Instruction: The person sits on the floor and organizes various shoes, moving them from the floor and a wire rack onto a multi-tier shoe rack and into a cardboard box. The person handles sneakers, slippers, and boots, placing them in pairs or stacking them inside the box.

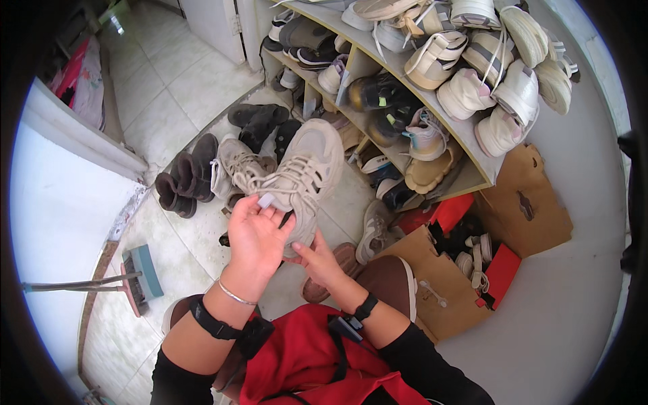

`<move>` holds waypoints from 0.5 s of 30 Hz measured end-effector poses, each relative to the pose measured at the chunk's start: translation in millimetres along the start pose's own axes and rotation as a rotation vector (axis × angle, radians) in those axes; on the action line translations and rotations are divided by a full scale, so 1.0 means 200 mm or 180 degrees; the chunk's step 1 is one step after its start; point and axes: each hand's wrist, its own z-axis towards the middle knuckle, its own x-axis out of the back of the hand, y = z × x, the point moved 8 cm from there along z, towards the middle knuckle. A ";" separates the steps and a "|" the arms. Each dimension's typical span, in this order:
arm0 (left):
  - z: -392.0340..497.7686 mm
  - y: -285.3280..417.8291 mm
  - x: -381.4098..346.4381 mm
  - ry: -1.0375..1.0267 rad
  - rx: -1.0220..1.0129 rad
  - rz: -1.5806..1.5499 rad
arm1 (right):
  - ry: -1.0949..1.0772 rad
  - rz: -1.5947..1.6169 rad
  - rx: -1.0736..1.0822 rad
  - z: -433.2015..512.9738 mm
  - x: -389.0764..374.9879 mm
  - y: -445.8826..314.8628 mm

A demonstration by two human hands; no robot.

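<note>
A beige lace-up sneaker is held up in front of me, toe pointing away and its laces facing up. My left hand is palm up at the shoe's opening, fingers curled against the tongue and collar beside a pale tab. At the heel, my right hand grips the shoe, thumb on the near side. The sole and some fingertips are hidden. Behind it on the tiled floor stands a similar beige sneaker, partly covered by the held one.
A shoe rack full of shoes stands at right, with pale sneakers piled on top. Below it lies an opened cardboard box near a red box. Dark boots stand left, a broom and dustpan nearer me. A brown shoe lies beneath my hands.
</note>
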 end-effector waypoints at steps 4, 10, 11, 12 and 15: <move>-0.01 -0.03 -0.07 -0.0167 0.0226 0.0135 | 0.0205 -0.0042 0.0069 -0.02 0.03 -0.08; -0.09 0.04 -0.11 -0.0373 0.0271 0.1250 | 0.0304 -0.0387 0.0470 0.05 0.18 -0.43; -0.10 0.07 -0.12 -0.0461 0.0175 0.1372 | 0.0262 -0.0451 0.0688 0.07 0.20 -0.51; -0.12 0.09 -0.10 -0.0332 0.0211 0.1383 | 0.0459 -0.0557 0.0721 0.10 0.25 -0.59; -0.16 0.13 -0.03 -0.0040 0.0221 0.1483 | 0.0508 -0.0664 0.1090 0.16 0.33 -0.81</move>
